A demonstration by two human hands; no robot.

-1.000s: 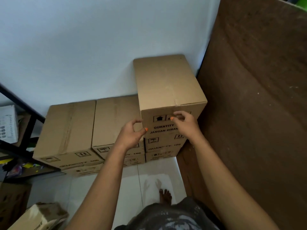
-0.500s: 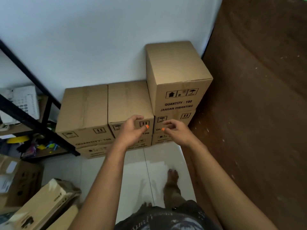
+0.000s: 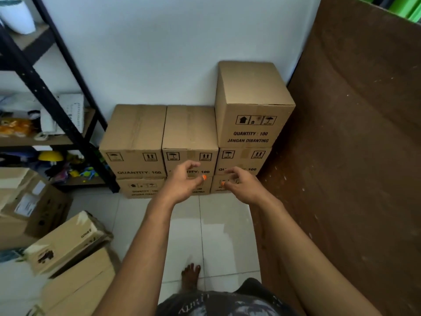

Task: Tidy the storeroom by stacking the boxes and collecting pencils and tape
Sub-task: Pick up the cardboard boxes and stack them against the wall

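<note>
Beyond both hands, against the white wall (image 3: 159, 53), stand the stacked boxes (image 3: 189, 133), all closed, their contents hidden: two columns two high and, past the right hand (image 3: 241, 185), a column three high whose top box (image 3: 252, 103) reads "QUANTITY : 100". Left of the left hand (image 3: 182, 183), a black shelf (image 3: 57, 106) holds a white phone and bright small items too blurred to name. Nearer, below and left of that hand, loose boxes (image 3: 68, 242) lie tilted on the tiled floor (image 3: 227, 236). Both hands hang free in front of the stack, fingers loosely curled, holding nothing.
</note>
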